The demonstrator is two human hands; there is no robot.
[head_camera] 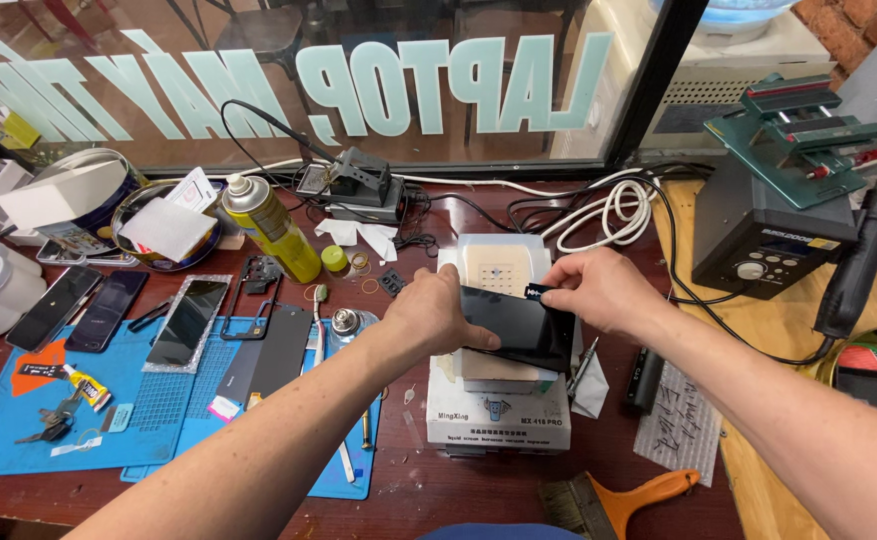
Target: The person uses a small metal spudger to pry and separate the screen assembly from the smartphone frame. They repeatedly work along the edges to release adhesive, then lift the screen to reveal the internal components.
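Both bare forearms reach in from the lower edge and meet over a boxy white heating machine [499, 420] with a flat pale top plate. Between the hands, on that plate, lies a glossy black rectangular phone panel [518, 328], tilted slightly. The left hand [436, 312] grips the panel's left edge, fingers curled over it. The right hand [598, 290] pinches the upper right corner between thumb and fingertips. Left of the left hand lies a blue rubbery mat [18, 430]; beyond it stands a yellow spray can [270, 226].

pale lettered window sign [288, 85] at back, dark phone screen [518, 325] held centre
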